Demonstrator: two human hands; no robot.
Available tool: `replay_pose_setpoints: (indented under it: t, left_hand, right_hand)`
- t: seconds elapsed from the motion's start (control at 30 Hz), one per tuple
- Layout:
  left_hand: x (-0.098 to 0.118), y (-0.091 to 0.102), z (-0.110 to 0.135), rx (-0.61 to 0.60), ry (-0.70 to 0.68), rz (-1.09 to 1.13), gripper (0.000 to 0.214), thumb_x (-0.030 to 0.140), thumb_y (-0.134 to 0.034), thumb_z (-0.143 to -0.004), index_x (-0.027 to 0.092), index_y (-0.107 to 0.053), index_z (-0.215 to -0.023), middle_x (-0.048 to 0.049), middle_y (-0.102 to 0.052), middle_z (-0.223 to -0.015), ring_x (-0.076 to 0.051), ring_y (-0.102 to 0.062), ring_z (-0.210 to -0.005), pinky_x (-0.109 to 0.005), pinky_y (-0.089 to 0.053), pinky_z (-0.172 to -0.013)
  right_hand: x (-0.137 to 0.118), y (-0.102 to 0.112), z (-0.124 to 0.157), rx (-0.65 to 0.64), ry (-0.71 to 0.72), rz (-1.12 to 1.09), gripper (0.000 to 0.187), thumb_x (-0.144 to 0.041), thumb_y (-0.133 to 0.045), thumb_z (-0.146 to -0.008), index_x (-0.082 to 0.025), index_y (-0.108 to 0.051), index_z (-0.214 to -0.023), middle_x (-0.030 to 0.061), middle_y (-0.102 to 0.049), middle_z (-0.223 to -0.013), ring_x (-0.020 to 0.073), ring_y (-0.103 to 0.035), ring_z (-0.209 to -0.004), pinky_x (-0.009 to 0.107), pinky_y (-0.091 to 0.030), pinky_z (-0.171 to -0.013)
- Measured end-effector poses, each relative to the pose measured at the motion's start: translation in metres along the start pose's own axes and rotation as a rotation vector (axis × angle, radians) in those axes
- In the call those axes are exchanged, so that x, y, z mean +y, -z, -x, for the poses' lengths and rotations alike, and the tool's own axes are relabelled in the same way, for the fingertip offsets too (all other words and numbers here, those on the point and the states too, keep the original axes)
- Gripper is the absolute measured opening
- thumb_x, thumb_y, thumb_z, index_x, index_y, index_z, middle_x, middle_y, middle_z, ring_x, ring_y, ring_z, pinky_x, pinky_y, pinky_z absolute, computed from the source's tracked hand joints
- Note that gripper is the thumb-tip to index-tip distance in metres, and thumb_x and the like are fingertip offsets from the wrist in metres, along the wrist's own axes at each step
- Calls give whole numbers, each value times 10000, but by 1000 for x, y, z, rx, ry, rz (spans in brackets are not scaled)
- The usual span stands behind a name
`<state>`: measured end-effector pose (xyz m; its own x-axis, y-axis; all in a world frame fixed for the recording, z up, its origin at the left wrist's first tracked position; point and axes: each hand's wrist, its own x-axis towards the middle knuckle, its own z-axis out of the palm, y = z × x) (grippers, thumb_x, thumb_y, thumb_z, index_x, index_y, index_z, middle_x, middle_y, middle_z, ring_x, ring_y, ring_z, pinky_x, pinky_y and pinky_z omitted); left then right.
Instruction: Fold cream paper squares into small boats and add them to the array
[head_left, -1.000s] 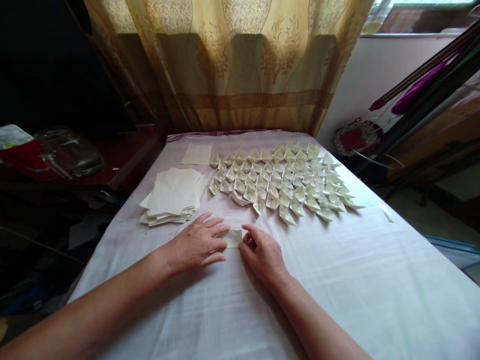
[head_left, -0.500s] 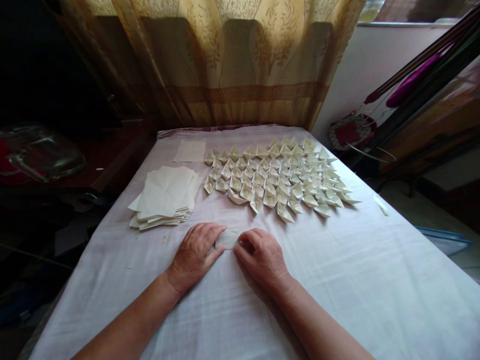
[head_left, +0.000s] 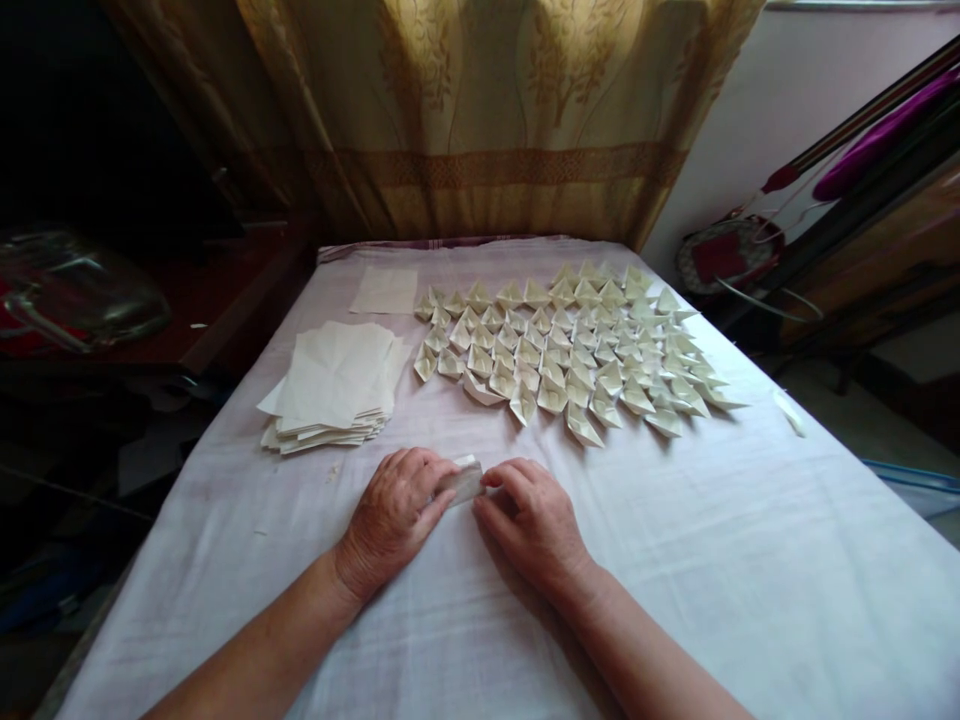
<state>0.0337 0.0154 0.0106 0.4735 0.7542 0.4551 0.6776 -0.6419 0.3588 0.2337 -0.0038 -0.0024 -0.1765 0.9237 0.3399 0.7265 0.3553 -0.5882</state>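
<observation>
No text, label, brand, number or sign can be read in the scene before you.
</observation>
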Motion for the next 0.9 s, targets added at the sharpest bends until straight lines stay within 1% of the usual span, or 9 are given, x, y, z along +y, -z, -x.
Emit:
replay_pose_setpoints:
  t: [0.1,0.23,0.3,0.4,0.5,0.57,0.63,0.77,0.9]
  left_hand:
    - [1,1,0,7,-4,33,130,148,-543,-928,198,-582,-1041,-50,-656,-949,-192,-635,-898,-323,-525,-816]
    - [2,2,1,0,-29,69,154,119,-502,-947,212,-576,-1045,-31,-667,-911,-168,-644,-848,-295,-526,-783]
    - [3,4,0,15,-85,92,169,112,-493,-956,211,-579,-1063,-22,-670,-886,-157,-638,-827,-283,-520,-775]
    - [3,9,-2,60,-176,78,196,118,-503,-959,206,-601,-1103,-19,-662,-847,-152,-616,-793,-278,-511,-763]
    - [3,11,-4,96,-210,20,164,147,-528,-953,211,-650,-1040,-24,-648,-822,-162,-595,-780,-291,-500,-745]
    - [2,10,-4,73,-198,2,151,154,-524,-950,206,-665,-966,-36,-659,-853,-175,-602,-812,-306,-499,-762]
    - [2,9,-2,15,-177,8,158,135,-512,-942,196,-658,-935,-47,-682,-918,-185,-618,-872,-326,-499,-817]
    - [3,7,4,-78,-160,6,179,104,-516,-913,193,-643,-1003,-49,-705,-1032,-200,-624,-1013,-377,-456,-972]
    - [8,9,7,-120,-125,-57,153,217,-581,-918,195,-644,-1055,-54,-701,-1085,-238,-601,-1071,-434,-412,-1016]
  right_hand:
    - [-1,0,1,24,-19,-8,89,-181,-603,-786,-213,-598,-869,26,-652,-814,189,-586,-765,299,-428,-709]
    - [1,0,1,43,-61,-5,241,-181,-612,-775,-201,-600,-1014,41,-667,-880,198,-599,-798,309,-454,-733]
    - [2,1,1,34,-8,-29,221,-163,-609,-787,-211,-624,-1001,43,-671,-896,199,-603,-827,305,-460,-746]
    - [1,3,0,39,125,-45,118,-137,-568,-822,-219,-647,-854,45,-664,-872,192,-589,-816,302,-457,-744]
    - [-2,5,-1,50,231,-14,144,-114,-543,-839,-208,-652,-852,52,-678,-876,193,-576,-806,313,-451,-746]
    - [-4,6,-1,32,260,15,159,-91,-545,-837,-202,-654,-871,53,-699,-897,199,-576,-824,320,-449,-758]
    - [-5,6,-1,-7,256,28,184,-64,-559,-813,-204,-658,-880,46,-714,-932,205,-577,-854,330,-447,-788]
    - [-6,7,-1,-85,204,-10,231,-40,-602,-768,-225,-680,-882,21,-723,-974,203,-593,-884,339,-439,-829]
    - [-2,11,-2,-152,181,-56,234,-52,-652,-778,-232,-705,-917,15,-722,-989,190,-606,-884,333,-434,-823]
